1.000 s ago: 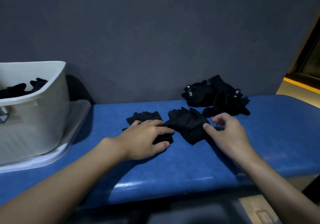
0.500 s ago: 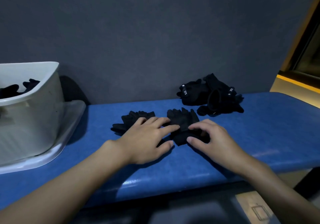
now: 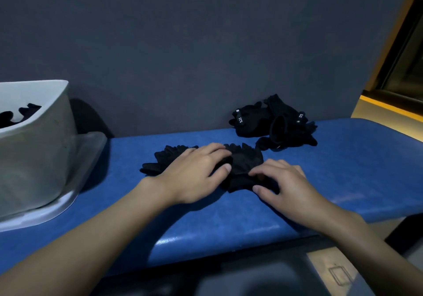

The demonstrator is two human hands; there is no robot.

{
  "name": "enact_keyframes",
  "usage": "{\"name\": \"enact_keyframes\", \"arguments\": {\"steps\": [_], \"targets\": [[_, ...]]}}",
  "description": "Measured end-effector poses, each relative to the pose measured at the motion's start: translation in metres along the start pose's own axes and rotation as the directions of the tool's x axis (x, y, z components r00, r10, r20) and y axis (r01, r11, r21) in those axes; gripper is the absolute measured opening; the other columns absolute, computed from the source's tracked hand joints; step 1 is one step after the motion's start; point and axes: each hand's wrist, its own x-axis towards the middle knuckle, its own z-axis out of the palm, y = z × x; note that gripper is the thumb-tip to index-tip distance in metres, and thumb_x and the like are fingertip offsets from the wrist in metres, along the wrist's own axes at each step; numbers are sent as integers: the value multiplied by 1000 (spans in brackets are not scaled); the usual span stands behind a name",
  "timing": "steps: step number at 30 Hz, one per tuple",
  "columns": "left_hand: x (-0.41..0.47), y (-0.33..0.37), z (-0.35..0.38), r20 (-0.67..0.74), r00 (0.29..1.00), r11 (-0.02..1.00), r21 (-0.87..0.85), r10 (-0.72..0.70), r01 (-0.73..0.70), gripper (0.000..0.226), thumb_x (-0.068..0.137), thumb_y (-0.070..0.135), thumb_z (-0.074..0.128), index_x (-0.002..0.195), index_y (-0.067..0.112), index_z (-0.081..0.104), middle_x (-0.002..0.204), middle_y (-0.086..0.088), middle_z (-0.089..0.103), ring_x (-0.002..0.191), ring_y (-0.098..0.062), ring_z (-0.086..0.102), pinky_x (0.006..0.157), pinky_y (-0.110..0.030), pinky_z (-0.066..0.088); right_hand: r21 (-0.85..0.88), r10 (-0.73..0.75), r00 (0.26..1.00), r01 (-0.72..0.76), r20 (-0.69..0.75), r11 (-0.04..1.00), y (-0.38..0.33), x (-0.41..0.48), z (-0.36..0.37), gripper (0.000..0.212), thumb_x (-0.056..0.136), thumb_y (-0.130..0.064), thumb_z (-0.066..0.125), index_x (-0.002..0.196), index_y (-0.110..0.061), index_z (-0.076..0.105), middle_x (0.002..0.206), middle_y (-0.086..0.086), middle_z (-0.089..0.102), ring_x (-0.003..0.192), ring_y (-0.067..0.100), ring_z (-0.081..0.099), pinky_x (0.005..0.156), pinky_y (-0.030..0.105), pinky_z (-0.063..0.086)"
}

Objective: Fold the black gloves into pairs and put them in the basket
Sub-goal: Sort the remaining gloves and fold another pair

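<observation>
Left hand (image 3: 194, 174): flat, fingers straight, pressing left glove (image 3: 164, 160) on the blue bench (image 3: 343, 170).
Right hand (image 3: 290, 188): pinching right glove (image 3: 245, 160) at its near edge.
Glove pile (image 3: 274, 124): far right.
Basket (image 3: 41, 135): far left.

On the blue padded worktop (image 3: 343, 165), the left grip (image 3: 194, 174) is lying flat across a black fabric glove (image 3: 160, 162), fingertips reaching a second black glove (image 3: 246, 162) beside it. The right grip (image 3: 290, 186) is pinching that second black glove's near edge. A heap of black gloves (image 3: 274, 126) is sitting at two o'clock; a white plastic basket (image 3: 55, 103) is standing at nine o'clock.
</observation>
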Motion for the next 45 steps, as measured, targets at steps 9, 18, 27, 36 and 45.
{"name": "enact_keyframes", "arguments": {"steps": [9, 18, 27, 36, 45], "targets": [[18, -7, 11, 239, 969, 986, 167, -61, 21, 75, 93, 72, 28, 157, 36, 16, 166, 8, 16, 151, -7, 15, 124, -39, 7, 16, -37, 993, 35, 116, 999, 3, -4, 1, 41, 89, -50, 51, 126, -39, 62, 127, -30, 47, 126, -8, 40, 103, 23, 26], [23, -10, 9, 263, 962, 971, 238, -71, 6, 81, 86, 81, 26, 155, 42, 12, 166, 8, 16, 151, -17, 16, 118, -42, 15, 53, -55, 993, 49, 106, 997, 8, -5, -2, 45, 85, -58, 46, 121, -38, 65, 115, -37, 50, 121, -9, 45, 106, 39, 39], [43, 3, -9, 93, 996, 994, 113, -3, -8, 65, 92, 70, 24, 148, 38, 35, 150, 13, 38, 140, -12, 32, 112, -42, 25, 267, 50, 996, -29, -74, 963, 18, 7, -10, 24, 91, -18, 67, 114, -20, 70, 120, -13, 59, 117, -3, 52, 101, 10, 36], [122, 41, -17, 70, 997, 999, -26, 37, -35, 49, 103, 50, 32, 150, 39, 31, 151, 4, 43, 139, -19, 40, 112, -51, 30, 149, 381, 918, -363, -114, 920, 40, 32, -31, 43, 95, -27, 58, 138, -26, 51, 147, -5, 38, 138, 15, 24, 116, 39, 25], [165, 57, -2, 145, 988, 998, -42, 50, -44, 44, 102, 47, 34, 146, 42, 41, 151, 6, 47, 142, -18, 37, 114, -55, 27, 43, 379, 925, -379, -15, 925, 46, 31, -30, 54, 97, -33, 53, 148, -21, 39, 156, -15, 27, 141, 11, 16, 114, 38, 20]]}}
